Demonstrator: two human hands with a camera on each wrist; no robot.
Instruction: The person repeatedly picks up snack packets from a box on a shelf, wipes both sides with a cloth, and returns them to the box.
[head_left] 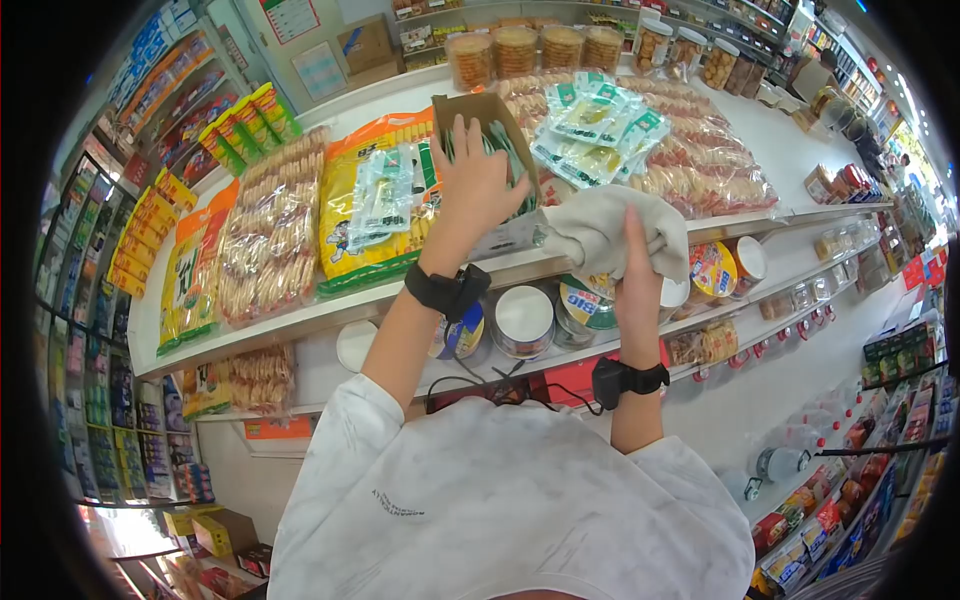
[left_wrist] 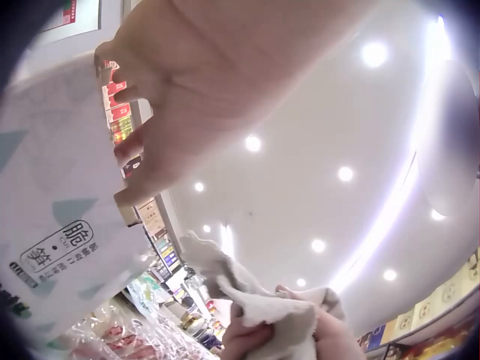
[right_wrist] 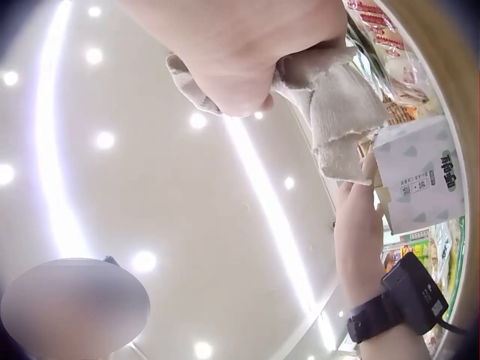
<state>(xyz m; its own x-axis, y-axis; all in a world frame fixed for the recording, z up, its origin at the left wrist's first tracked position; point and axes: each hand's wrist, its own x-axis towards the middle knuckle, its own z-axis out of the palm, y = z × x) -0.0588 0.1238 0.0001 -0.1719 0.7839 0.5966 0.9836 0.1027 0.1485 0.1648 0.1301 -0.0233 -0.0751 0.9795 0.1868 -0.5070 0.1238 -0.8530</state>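
My left hand (head_left: 470,195), fingers spread, reaches over the top of an open cardboard box (head_left: 518,235) that holds teal-and-white packets. In the left wrist view its fingertips are right at the upper edge of the box (left_wrist: 67,165), whose white side carries pale green triangles and dark lettering. A crumpled grey-beige cloth (head_left: 608,225) is gripped by my right hand (head_left: 637,285), thumb on top, just right of the box at the shelf's front edge. The right wrist view shows the cloth (right_wrist: 349,112) hanging from the fingers, partly hidden by the hand.
Teal-and-white packets (head_left: 600,130) lie loose on wrapped snacks (head_left: 700,160) right of the box. Yellow-and-orange bags (head_left: 350,245) stand left of it. Lidded tubs (head_left: 523,315) line the lower shelf, and round jars (head_left: 515,58) stand along the back.
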